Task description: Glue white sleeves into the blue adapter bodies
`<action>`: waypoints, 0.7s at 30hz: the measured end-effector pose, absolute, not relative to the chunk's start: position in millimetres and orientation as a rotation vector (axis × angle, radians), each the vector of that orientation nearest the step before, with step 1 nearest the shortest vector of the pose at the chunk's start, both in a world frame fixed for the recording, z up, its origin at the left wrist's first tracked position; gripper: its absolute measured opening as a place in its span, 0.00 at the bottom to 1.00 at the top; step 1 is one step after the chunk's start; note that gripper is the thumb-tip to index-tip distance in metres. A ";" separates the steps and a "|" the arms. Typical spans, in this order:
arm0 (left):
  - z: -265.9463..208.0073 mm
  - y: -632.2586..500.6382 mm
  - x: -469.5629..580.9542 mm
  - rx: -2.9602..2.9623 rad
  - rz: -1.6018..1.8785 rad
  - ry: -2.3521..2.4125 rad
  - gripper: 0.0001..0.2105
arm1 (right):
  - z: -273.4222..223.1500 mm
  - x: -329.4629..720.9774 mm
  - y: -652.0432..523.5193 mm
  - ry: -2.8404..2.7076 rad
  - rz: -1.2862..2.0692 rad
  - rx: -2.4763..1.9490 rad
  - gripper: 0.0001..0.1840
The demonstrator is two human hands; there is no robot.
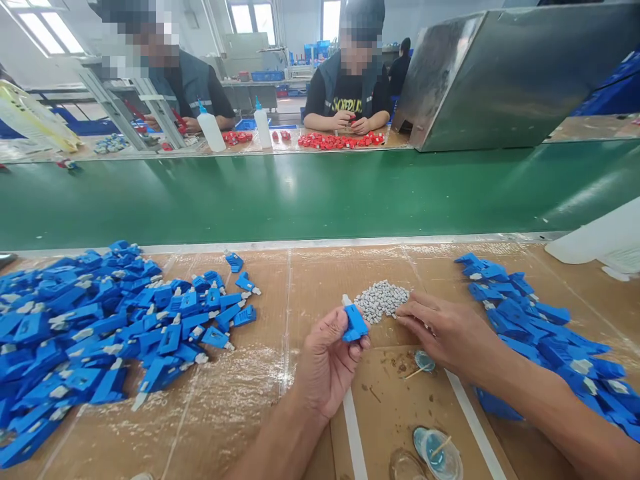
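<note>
Above cardboard [320, 273], the left hand [330, 363] pinches a blue part [355, 323]; the right hand's grip [437, 325], at grey pieces [381, 299], is unclear.

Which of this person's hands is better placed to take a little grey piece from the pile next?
Probably the right hand: it is at the edge of the grey pile, while the left hand holds a blue part.

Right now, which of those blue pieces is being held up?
The blue piece in the left hand; the other blue pieces lie heaped or scattered on the table.
</note>
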State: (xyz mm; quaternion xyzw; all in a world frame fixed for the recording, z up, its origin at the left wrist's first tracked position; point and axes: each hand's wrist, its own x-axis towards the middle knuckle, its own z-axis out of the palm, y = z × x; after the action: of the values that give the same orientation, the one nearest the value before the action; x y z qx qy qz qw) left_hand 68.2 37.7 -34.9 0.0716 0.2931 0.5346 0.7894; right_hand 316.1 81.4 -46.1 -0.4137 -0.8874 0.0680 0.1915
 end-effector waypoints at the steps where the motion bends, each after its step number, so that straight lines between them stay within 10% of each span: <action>1: -35.8 37.0 69.3 0.153 1.150 0.633 0.22 | -48.7 315.3 82.8 -2.507 0.183 -1.172 0.14; 21: -41.6 28.8 78.0 0.262 1.099 0.653 0.24 | -26.9 293.6 83.3 -2.096 0.804 -1.505 0.13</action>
State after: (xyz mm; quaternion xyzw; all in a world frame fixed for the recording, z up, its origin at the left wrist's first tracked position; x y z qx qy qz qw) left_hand 78.0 28.8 -41.6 0.1220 0.3040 0.5114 0.7945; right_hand 293.6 83.3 -26.9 -0.5434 -0.7570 0.2904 0.2176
